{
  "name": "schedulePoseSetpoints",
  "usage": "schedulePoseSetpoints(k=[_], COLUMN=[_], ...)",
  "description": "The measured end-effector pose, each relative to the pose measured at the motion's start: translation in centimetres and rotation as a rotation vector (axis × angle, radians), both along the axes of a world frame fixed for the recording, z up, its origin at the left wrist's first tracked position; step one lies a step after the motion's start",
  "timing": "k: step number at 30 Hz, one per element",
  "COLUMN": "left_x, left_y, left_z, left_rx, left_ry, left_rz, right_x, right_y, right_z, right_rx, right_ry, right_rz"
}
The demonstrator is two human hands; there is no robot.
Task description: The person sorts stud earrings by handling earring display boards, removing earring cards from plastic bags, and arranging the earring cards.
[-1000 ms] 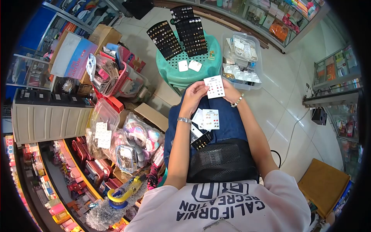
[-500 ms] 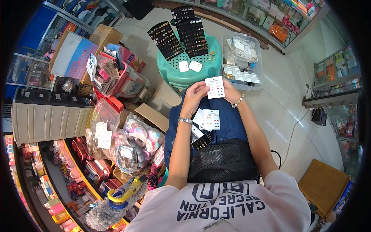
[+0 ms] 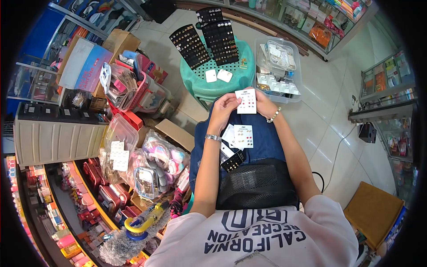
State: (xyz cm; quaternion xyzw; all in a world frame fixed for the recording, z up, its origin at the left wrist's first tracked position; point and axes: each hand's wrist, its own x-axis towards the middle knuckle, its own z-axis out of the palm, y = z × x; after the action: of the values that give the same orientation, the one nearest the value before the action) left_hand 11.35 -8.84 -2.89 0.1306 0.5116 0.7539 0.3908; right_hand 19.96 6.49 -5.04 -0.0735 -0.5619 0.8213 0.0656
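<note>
A white earring card [image 3: 246,101] with rows of small coloured studs is held up over my knees between both hands. My left hand [image 3: 226,107] pinches its left edge, the thumb on the front. At its right side, my right hand [image 3: 264,106] grips the edge, with most of the fingers hidden behind the card. On my lap lies another white earring card [image 3: 243,136], overlapping more white cards. A small black earring card [image 3: 233,161] with gold pieces rests below them, against a black mesh bag [image 3: 255,184].
Ahead stands a green plastic stool [image 3: 195,84] bearing black earring display boards [image 3: 222,42] and two small white cards [image 3: 225,76]. To its right sits a clear plastic bin [image 3: 291,95] of packets. Boxes, a pink basket [image 3: 141,89] and bagged goods [image 3: 164,153] crowd the left.
The held earring card has shifted slightly left and tilted a little, with both hands still on it. The cards on my lap have barely moved.
</note>
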Motion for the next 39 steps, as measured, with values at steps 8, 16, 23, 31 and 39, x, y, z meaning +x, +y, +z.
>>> schedulePoseSetpoints(k=[8,16,23,31,39], left_x=[0.1,-0.1,-0.1,0.0,-0.9], left_y=[-0.2,-0.3,-0.3,-0.4,-0.2], left_z=[0.8,0.9,1.1,1.7,3.0], left_rx=[0.019,0.069,0.033,-0.003,0.011], left_ry=[-0.095,-0.158,-0.11,-0.032,-0.031], left_rz=[-0.019,-0.015,0.02,0.002,-0.07], right_x=[0.2,0.0,0.0,0.1,-0.4], right_y=[-0.3,-0.3,0.1,0.0,0.6], right_z=[1.1,0.7,0.6,1.5,4.0], right_rx=[0.081,0.041,-0.021,0.055,0.246], right_ry=[0.004,0.014,-0.065,-0.07,0.049], right_rz=[-0.028,-0.027,-0.036,-0.031,0.004])
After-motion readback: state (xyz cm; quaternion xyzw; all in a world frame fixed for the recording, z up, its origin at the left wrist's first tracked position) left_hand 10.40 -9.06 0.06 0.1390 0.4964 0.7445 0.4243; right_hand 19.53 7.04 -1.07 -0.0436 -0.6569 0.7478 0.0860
